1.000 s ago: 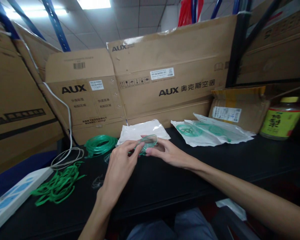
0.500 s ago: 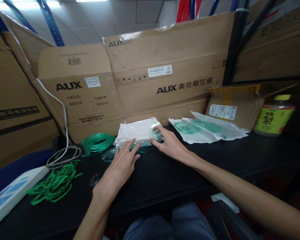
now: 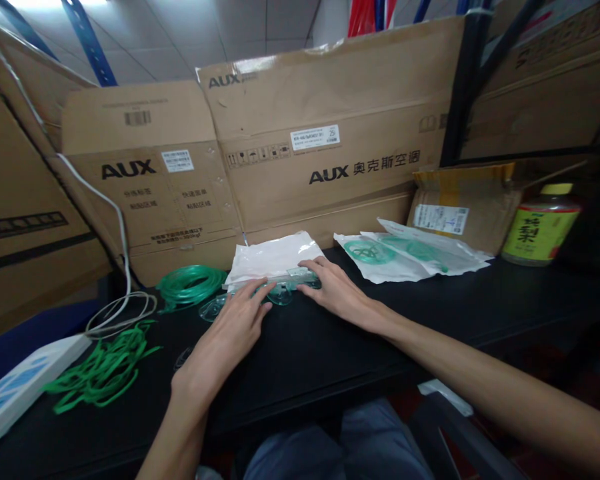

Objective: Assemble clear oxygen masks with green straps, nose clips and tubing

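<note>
Tall cardboard boxes (image 3: pixel 330 133) printed AUX are leaning behind a black table (image 3: pixel 480 300), walling it in. Blue steel beams (image 3: pixel 87 43) are crossing a panelled ceiling (image 3: pixel 205 33), where what looks like a strip light (image 3: pixel 25 3) is glowing at the frame's edge.

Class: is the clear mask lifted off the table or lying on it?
Lying on it: the mask rests on the black table, left hand and right hand touching it.
</note>
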`<action>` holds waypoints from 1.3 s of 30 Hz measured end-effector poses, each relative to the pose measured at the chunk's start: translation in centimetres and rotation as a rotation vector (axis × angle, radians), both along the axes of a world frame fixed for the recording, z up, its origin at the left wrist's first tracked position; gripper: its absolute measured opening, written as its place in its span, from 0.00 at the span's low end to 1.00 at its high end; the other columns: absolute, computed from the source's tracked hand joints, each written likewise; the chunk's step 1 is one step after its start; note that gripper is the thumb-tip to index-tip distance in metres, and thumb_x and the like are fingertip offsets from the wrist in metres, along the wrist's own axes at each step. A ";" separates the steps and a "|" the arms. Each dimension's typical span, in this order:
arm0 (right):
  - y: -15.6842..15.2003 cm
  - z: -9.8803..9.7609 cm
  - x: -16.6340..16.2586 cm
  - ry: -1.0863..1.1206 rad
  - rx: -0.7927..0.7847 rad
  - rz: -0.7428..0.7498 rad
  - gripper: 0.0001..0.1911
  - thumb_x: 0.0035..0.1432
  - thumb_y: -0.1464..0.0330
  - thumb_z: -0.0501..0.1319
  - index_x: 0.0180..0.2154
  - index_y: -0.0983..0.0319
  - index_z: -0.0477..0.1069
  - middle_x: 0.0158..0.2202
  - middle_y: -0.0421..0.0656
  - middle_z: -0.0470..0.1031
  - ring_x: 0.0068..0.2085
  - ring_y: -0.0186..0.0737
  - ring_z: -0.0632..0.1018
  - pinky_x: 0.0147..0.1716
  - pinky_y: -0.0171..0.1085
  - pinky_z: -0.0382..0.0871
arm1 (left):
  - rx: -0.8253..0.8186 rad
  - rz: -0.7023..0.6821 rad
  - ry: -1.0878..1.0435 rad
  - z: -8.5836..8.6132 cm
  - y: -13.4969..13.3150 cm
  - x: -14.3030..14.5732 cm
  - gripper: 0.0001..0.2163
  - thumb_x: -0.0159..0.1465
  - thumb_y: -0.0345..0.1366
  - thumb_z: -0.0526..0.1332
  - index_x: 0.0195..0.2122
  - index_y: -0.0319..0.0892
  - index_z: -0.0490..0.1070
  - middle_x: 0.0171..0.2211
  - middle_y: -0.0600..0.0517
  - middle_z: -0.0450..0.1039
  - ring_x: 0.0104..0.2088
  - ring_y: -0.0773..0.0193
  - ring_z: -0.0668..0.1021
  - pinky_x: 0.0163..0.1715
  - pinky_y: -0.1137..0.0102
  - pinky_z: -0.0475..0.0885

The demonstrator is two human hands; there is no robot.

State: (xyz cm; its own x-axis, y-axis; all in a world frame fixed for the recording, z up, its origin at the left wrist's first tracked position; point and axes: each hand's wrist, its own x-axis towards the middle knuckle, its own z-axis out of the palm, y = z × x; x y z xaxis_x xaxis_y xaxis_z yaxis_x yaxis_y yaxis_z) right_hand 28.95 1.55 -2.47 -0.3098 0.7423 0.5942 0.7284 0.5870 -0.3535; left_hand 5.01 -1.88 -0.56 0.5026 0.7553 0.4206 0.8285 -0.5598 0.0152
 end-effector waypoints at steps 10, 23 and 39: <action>0.1 -0.3 0.0 0.005 0.038 0.008 0.22 0.64 0.69 0.63 0.58 0.63 0.65 0.52 0.53 0.69 0.50 0.51 0.76 0.50 0.50 0.73 | 0.006 -0.018 -0.013 0.6 -0.2 -0.1 0.20 0.73 0.36 0.52 0.63 0.40 0.67 0.65 0.45 0.66 0.65 0.54 0.69 0.66 0.56 0.63; 0.1 -1.2 -0.5 -0.061 0.031 0.079 0.22 0.64 0.70 0.63 0.58 0.63 0.66 0.53 0.53 0.70 0.50 0.50 0.76 0.50 0.48 0.73 | -0.016 -0.029 -0.002 0.6 -0.2 -0.3 0.20 0.72 0.35 0.51 0.64 0.40 0.67 0.66 0.44 0.65 0.66 0.54 0.68 0.67 0.56 0.62; -0.7 -0.1 -1.0 -0.134 0.048 0.238 0.18 0.68 0.74 0.56 0.58 0.65 0.69 0.54 0.55 0.73 0.52 0.50 0.78 0.54 0.49 0.72 | 0.022 0.020 0.041 0.2 -0.1 -0.5 0.19 0.72 0.31 0.50 0.61 0.40 0.70 0.65 0.43 0.66 0.65 0.53 0.69 0.66 0.57 0.64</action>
